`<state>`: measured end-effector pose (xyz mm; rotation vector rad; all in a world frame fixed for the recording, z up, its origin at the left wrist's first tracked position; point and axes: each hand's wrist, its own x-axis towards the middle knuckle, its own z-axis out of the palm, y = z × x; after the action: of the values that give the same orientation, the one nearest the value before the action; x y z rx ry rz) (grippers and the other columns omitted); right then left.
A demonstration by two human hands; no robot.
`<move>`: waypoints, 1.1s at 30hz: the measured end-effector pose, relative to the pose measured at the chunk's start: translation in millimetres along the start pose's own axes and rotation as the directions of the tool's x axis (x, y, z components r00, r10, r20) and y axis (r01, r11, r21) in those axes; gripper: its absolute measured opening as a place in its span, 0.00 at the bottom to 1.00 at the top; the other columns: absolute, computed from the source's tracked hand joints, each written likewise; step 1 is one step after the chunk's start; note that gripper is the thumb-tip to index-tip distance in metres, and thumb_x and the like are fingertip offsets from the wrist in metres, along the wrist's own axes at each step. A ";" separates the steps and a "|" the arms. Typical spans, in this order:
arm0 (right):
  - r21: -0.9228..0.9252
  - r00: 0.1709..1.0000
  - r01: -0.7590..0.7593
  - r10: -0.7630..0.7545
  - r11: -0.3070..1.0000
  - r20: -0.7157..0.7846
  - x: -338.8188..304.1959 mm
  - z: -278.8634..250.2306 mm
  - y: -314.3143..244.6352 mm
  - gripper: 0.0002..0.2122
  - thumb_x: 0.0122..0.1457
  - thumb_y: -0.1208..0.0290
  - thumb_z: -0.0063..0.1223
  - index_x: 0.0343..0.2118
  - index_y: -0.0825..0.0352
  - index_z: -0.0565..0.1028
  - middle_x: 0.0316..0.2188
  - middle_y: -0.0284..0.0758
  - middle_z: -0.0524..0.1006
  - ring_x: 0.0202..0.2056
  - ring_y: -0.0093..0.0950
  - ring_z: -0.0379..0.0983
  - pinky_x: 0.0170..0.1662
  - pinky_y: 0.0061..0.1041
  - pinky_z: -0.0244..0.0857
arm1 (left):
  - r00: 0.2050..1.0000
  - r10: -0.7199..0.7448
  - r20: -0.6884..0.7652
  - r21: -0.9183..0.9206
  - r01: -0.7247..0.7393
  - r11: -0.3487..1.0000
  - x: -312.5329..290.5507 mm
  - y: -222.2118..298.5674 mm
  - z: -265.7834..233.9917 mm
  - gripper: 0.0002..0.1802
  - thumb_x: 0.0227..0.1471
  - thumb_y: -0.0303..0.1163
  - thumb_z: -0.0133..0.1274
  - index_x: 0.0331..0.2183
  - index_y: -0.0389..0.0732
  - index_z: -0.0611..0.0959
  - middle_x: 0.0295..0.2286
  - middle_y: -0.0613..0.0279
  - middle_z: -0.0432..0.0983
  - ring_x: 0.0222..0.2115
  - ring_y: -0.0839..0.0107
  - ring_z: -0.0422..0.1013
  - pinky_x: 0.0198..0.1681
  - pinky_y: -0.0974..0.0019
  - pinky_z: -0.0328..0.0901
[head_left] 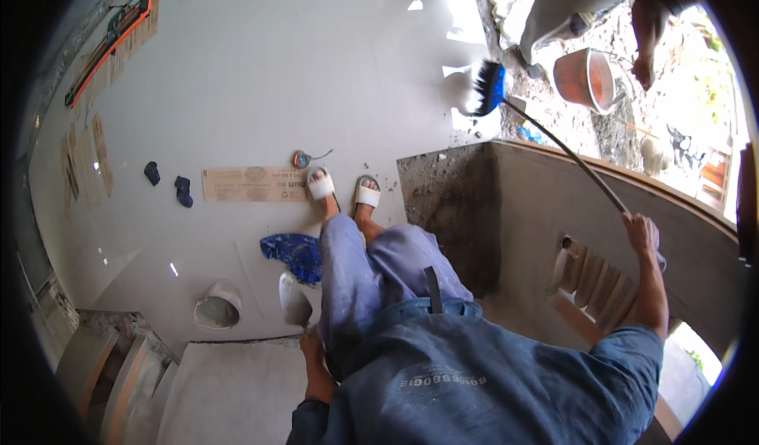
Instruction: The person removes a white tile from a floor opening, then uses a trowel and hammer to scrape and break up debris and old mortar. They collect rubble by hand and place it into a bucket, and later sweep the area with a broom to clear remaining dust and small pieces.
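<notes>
My right hand (642,233) grips the upper end of a push broom's long dark handle. The handle slants up and left to the blue broom head (492,87), whose dark bristles face the grey floor near the doorway. My left hand (311,345) hangs low beside my left hip, closed at the narrow end of a pale, blade-shaped tool (296,299). Its fingers are partly hidden, and I cannot make out the tool's exact kind. A crumpled blue cloth or bag (292,255) lies just beyond that tool.
Another person's legs (545,18) stand by the doorway, next to a reddish bucket (581,79). A tape measure (301,159) and flat cardboard (253,185) lie by my feet. A round bucket (217,306), dark socks (183,191) and an orange-edged tile cutter (109,49) are at left. A low wall (530,200) stands right.
</notes>
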<state>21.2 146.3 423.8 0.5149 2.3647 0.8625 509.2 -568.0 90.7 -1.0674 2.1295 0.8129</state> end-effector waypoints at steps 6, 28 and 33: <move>0.277 0.995 0.102 -0.102 0.956 -0.016 -110.4 51.9 -14.8 0.25 0.56 0.44 0.49 0.25 0.67 0.72 0.24 0.49 0.76 0.30 0.51 0.73 0.34 0.46 0.66 | 0.990 -0.135 0.036 -0.099 0.138 0.985 72.7 74.4 -50.3 0.13 0.46 0.36 0.53 0.29 0.35 0.79 0.25 0.52 0.77 0.27 0.61 0.72 0.34 0.58 0.66; -0.102 0.993 0.039 -0.028 0.994 0.114 -78.2 -7.5 -141.6 0.29 0.60 0.40 0.38 0.34 0.65 0.81 0.34 0.42 0.81 0.39 0.39 0.78 0.42 0.36 0.72 | 0.929 -0.363 -0.068 -0.186 0.346 0.920 96.7 -94.8 -253.0 0.11 0.41 0.29 0.54 0.29 0.32 0.78 0.25 0.57 0.74 0.21 0.67 0.71 0.26 0.63 0.66; -0.019 0.986 -0.169 0.169 0.985 -0.008 -32.3 -23.5 -138.7 0.28 0.62 0.42 0.38 0.33 0.65 0.81 0.34 0.44 0.80 0.38 0.39 0.79 0.40 0.37 0.72 | 0.932 -0.362 -0.028 -0.268 0.342 0.901 61.5 -108.5 -210.1 0.09 0.40 0.27 0.54 0.27 0.32 0.78 0.22 0.57 0.75 0.20 0.67 0.71 0.24 0.65 0.66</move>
<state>9.5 19.0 356.8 0.7144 2.3405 0.9626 518.4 -805.1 149.0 -1.5905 1.8397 0.8981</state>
